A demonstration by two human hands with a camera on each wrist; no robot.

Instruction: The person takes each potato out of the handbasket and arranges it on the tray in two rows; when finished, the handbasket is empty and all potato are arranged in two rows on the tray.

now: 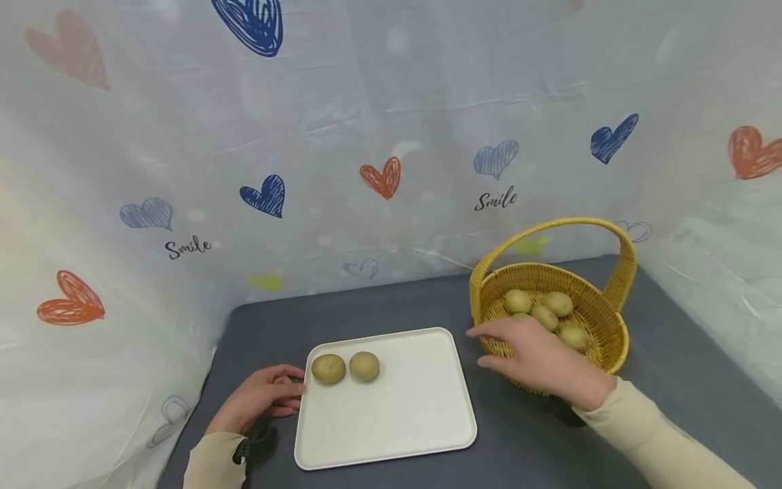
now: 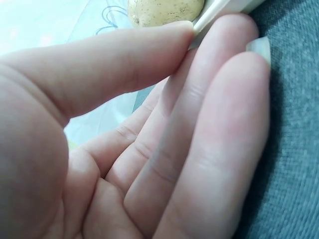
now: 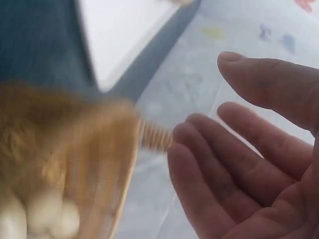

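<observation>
A white rectangular tray (image 1: 391, 414) lies on the dark table, with two potatoes (image 1: 328, 369) side by side in its far left corner. At the tray's left edge, my left hand (image 1: 263, 396) pinches the rim between thumb and fingers; the left wrist view shows the thumb (image 2: 124, 64) against that rim. My right hand (image 1: 531, 353) is over the near left side of a yellow wicker basket (image 1: 613, 333), thumb apart from the fingers and nothing in its grasp. Several potatoes (image 1: 557, 303) sit inside the basket, partly hidden by that hand.
The basket's tall arched handle (image 1: 559, 223) rises above it at the back right. Behind the dark table (image 1: 379, 302) hangs a pale curtain (image 1: 324, 224) printed with hearts, which also closes off both sides.
</observation>
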